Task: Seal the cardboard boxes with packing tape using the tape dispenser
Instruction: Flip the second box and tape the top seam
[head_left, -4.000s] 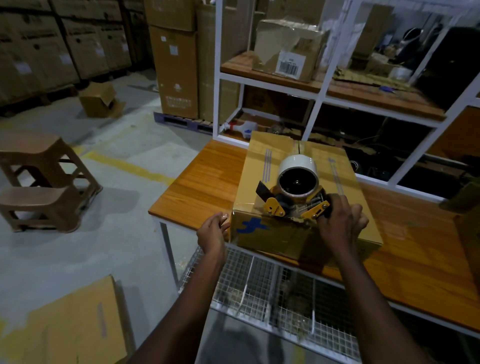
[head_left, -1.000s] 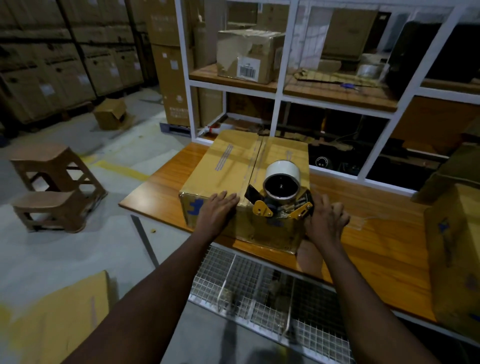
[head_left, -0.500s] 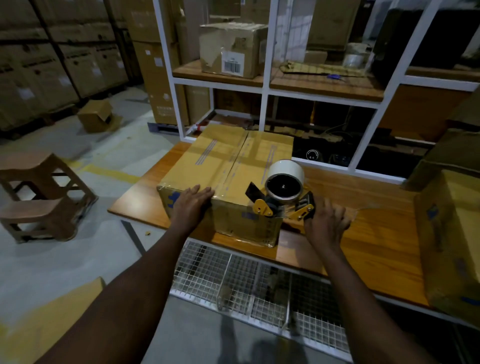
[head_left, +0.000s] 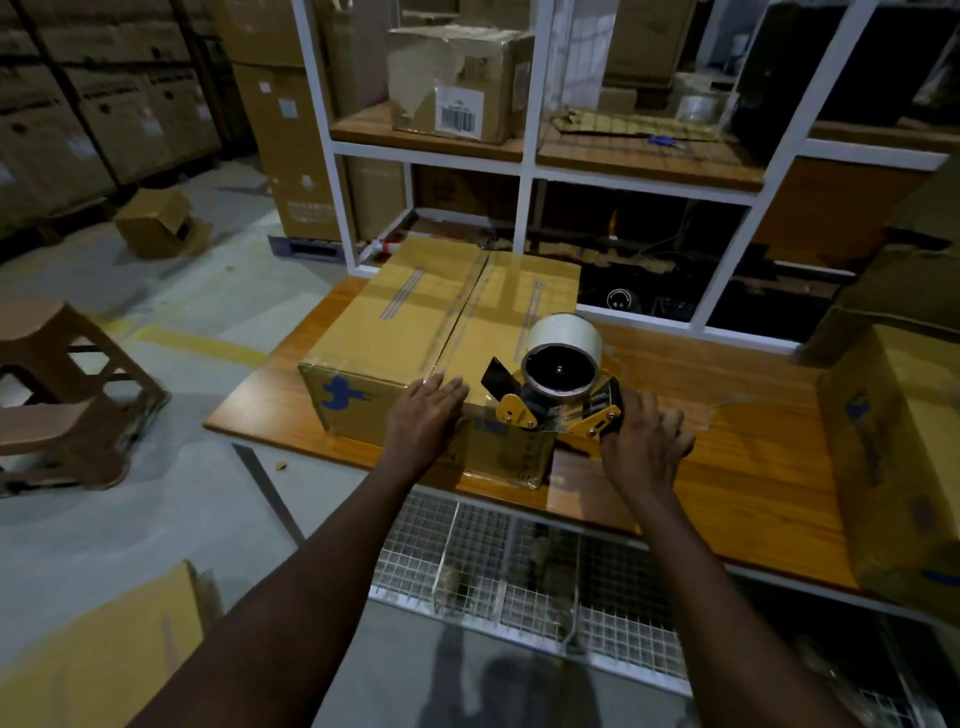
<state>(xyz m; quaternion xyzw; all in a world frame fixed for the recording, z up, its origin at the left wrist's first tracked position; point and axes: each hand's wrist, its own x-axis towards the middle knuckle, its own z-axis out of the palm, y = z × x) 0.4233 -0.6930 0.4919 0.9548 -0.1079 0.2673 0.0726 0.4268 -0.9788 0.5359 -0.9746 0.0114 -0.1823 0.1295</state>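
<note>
Left of the cardboard box (head_left: 415, 322), a brown stool (head_left: 62, 395) stands on the floor, and a flat sheet of cardboard (head_left: 104, 654) lies on the floor nearer to you than the box. The box sits on the left end of the wooden table (head_left: 753, 467), flaps closed, with a glossy strip of tape running along the centre seam.

Your left hand (head_left: 423, 421) lies flat on the box's near top edge, right at the seam, fingers straight and close together, pressing down.

The tape dispenser (head_left: 556, 395) sits at the box's near right corner, its white roll (head_left: 563, 353) uppermost. Clear tape shows on the box's near face below it.

Your right hand (head_left: 644, 447) is just right of the box, fingers curled around the dispenser's handle end; the handle itself is hidden under the hand.

A second box (head_left: 904, 457) stands well to the right of the box, on the same table. White shelving (head_left: 535, 156) rises behind the box.
</note>
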